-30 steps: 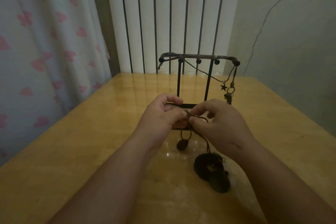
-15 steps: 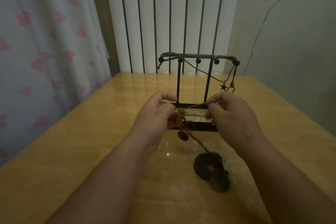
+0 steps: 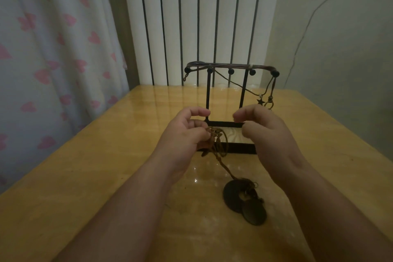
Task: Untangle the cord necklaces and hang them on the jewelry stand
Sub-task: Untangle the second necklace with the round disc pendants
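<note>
My left hand (image 3: 185, 134) holds a tangled bunch of brown cord necklaces (image 3: 215, 137) between thumb and lower fingers, its index finger raised. From the bunch a twisted cord (image 3: 225, 167) runs down to two dark disc pendants (image 3: 244, 202) lying on the table. A small pendant (image 3: 204, 153) dangles under my left hand. My right hand (image 3: 263, 134) hovers just right of the bunch, thumb and index apart, with no cord seen in it. Behind both hands stands the black jewelry stand (image 3: 230, 67), with a star pendant (image 3: 259, 101) and a ring pendant (image 3: 269, 103) hanging at its right end.
The glossy wooden table (image 3: 106, 176) reaches to a white ribbed panel (image 3: 182, 23) at the back. A curtain with pink hearts (image 3: 53, 49) hangs along the left edge. A grey wall (image 3: 340, 49) closes the right side.
The cord that was stretched taut between both hands is gone from my right hand. The bunch now hangs from my left hand alone, and the hands sit a little further apart.
</note>
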`<state>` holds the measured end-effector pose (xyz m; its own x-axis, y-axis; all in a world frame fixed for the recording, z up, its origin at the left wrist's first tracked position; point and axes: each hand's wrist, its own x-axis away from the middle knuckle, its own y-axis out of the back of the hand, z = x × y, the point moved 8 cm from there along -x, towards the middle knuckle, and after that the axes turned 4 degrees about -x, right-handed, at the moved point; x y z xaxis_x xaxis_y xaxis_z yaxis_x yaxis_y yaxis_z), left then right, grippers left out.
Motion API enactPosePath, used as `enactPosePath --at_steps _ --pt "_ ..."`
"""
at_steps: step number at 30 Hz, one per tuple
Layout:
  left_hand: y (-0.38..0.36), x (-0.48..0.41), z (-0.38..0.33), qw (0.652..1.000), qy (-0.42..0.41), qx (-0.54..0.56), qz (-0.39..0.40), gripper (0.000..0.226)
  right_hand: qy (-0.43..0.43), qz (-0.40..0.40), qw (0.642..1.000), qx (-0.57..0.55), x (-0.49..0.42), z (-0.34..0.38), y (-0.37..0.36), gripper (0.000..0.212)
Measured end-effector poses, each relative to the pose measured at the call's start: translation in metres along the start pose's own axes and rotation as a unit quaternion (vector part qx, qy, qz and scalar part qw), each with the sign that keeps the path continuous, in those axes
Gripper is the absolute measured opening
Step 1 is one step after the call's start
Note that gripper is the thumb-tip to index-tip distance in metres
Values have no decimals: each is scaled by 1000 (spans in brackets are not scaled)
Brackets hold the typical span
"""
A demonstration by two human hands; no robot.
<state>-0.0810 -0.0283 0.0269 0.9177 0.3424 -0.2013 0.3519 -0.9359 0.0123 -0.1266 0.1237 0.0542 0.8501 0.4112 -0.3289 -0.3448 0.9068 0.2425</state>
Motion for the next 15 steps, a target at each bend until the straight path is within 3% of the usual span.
enactPosePath --at_steps 3,7,11,15 --pt "-1 1 1 1000 1 -25 14 45 37 14 995 94 -1 2 -10 8" --pt "-2 1 1 999 7 -22 27 49 38 43 970 237 -2 -6 -18 8" --pt "-1 1 1 1000 10 -25 15 50 27 34 981 191 -3 -3 -12 14" --pt "4 0 5 999 28 -23 -13 45 26 -43 994 98 -3 5 10 15"
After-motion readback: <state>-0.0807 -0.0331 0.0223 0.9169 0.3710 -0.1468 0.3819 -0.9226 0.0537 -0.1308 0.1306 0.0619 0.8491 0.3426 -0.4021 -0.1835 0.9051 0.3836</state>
